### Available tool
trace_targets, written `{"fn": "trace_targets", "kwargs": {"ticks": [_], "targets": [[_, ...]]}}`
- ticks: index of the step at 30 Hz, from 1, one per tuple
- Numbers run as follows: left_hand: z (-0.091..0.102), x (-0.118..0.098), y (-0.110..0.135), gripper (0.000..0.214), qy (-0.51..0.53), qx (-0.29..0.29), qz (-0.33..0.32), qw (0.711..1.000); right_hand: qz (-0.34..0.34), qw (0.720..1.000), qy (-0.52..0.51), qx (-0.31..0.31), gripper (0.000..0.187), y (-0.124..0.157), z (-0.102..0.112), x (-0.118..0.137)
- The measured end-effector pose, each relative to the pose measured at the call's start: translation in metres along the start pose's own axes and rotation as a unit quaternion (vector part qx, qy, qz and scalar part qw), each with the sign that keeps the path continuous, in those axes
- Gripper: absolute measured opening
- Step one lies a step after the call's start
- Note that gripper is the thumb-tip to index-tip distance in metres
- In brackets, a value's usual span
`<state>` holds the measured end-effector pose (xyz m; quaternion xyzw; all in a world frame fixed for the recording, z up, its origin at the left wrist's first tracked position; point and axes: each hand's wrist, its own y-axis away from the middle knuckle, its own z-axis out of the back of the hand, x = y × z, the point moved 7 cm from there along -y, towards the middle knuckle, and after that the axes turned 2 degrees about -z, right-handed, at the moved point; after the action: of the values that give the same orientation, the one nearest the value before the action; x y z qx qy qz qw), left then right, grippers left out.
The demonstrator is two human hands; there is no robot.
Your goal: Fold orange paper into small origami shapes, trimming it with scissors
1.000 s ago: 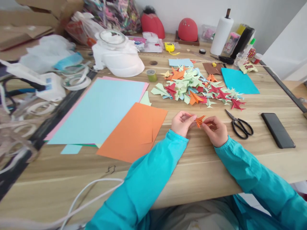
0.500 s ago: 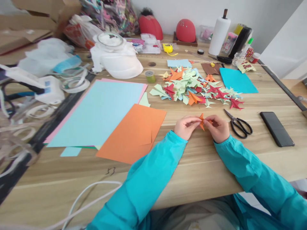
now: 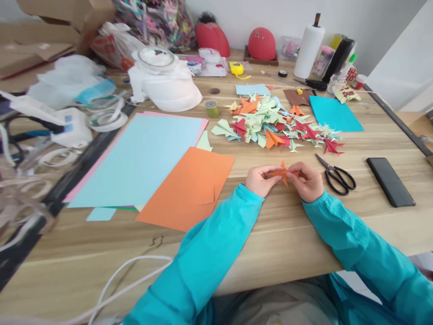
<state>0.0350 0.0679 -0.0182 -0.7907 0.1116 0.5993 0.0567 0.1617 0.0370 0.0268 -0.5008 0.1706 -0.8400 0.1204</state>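
Note:
A small folded orange paper plane (image 3: 283, 172) with pointed wings is held between my two hands above the table. My left hand (image 3: 262, 179) pinches its left end between thumb and fingers. On the other side, my right hand (image 3: 307, 181) grips the right end, and its fingertips cover part of the paper. Just beyond my hands lies a heap of folded paper planes (image 3: 267, 118) in pale green, red, orange and blue. Black-handled scissors (image 3: 339, 179) rest on the table to the right of my right hand.
An orange sheet (image 3: 179, 192) overlaps light blue paper (image 3: 135, 158) on the left. A phone (image 3: 390, 181) lies at the right. Behind the heap are a turquoise sheet (image 3: 334, 113), a paper roll (image 3: 309, 50) and a yellow tape measure (image 3: 236, 68). Cables (image 3: 57, 158) clutter the left edge.
More of the orange paper plane now shows along my left fingers, which have shifted slightly on it. Both hands stay in nearly the same place.

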Motion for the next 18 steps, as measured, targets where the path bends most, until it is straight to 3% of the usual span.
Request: {"fn": "trace_targets", "kwargs": {"ticks": [8, 18], "targets": [[0.002, 0.001, -0.001, 0.025, -0.011, -0.001, 0.008, 1.0, -0.022, 1.0, 0.009, 0.016, 0.012, 0.001, -0.003, -0.005], [0.004, -0.004, 0.001, 0.031, 0.027, -0.012, -0.006, 1.0, -0.094, 0.992, -0.079, -0.033, 0.015, -0.001, 0.002, -0.018]]}}
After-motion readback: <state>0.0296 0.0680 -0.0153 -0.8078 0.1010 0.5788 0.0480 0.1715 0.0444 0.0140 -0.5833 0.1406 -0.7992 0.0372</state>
